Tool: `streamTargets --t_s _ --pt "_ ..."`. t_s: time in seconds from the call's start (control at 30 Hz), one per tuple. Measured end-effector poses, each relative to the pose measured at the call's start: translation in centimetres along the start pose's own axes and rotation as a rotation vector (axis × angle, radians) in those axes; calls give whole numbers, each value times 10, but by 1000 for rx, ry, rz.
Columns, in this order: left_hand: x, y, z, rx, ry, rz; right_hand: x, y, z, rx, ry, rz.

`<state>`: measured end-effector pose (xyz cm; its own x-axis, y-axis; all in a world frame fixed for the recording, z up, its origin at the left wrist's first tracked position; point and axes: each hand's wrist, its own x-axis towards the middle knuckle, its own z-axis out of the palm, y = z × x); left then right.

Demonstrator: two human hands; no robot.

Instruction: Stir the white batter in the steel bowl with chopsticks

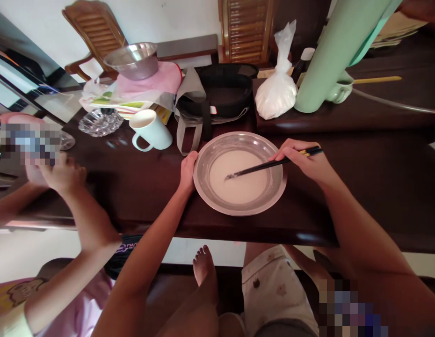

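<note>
A wide metal bowl (238, 209) sits on the dark wooden table in front of me, holding a pale, milky liquid (235, 189). My left hand (188, 172) grips the bowl's left rim. In my right hand (305, 161), above the right rim, is a pair of black chopsticks (261, 166) with yellowish bands near the top. Their whitened tips meet the liquid near the middle of the bowl.
Behind the bowl stand a white mug (152, 131), a grey-black bag (217, 100), a tied plastic bag of white powder (276, 96) and a tall green cylinder (329, 70). A glass dish (100, 122) and metal basin (133, 63) are farther left. Another person's hands (59, 173) rest at left.
</note>
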<state>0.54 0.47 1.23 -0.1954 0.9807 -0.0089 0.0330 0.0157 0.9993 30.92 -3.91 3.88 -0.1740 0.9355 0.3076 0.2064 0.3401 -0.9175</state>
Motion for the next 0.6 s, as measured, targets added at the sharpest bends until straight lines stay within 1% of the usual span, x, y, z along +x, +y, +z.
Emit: streamTargets --t_s 0.1,0.13,0.2,0.27,0.3,0.37,0.47,0.53,0.6 --pt "-1 1 1 0 -7 1 1 1 -2 34 118 -36" --pt "-1 2 1 -2 -9 -1 1 2 -3 68 129 -43" --pt "-2 2 0 -5 -8 -4 1 2 -3 103 81 -41" --pt "-2 2 0 -2 -7 3 0 1 -1 61 1 -20" --pt "-2 2 0 0 -6 5 0 1 0 24 -19 -12" --pt "-2 2 0 2 -4 2 1 1 1 -28 20 -14" --pt "-2 1 0 -8 5 -12 1 1 -1 36 129 -38" --pt "-2 0 0 -14 6 -15 0 1 -2 102 110 -40" --pt "-2 0 -1 -17 6 -12 0 0 0 88 29 -21"
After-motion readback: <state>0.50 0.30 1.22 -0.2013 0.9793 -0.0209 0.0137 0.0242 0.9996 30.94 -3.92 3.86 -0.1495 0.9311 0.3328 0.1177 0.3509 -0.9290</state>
